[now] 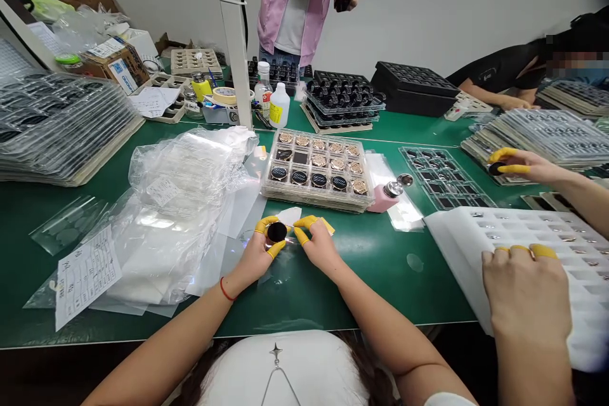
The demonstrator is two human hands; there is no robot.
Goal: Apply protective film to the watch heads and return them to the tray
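Black disc (276,232) raised off the green surface (371,285), pinched in the left hand (257,257) between yellow-capped fingertips, its lower part hidden by those fingers. Just beside it, the right hand (320,247), fingers half curled next to a small yellow tab (327,226); any grip on the tab hard to make out. Far left, a tall stack of plastic trays (61,130); then crumpled clear bags (176,216) beside a handwritten form (85,276). Straight ahead, a tray of round black and gold pieces (316,168). Behind it, a white post (233,32) and a person in a pink coat (290,19), cut off by the frame's top edge, carrying a tray of black parts. Far right, a co-worker's upper hand (528,165) pinching a dark disc (496,169), and a lower hand (526,292) resting on a white foam tray (561,247).
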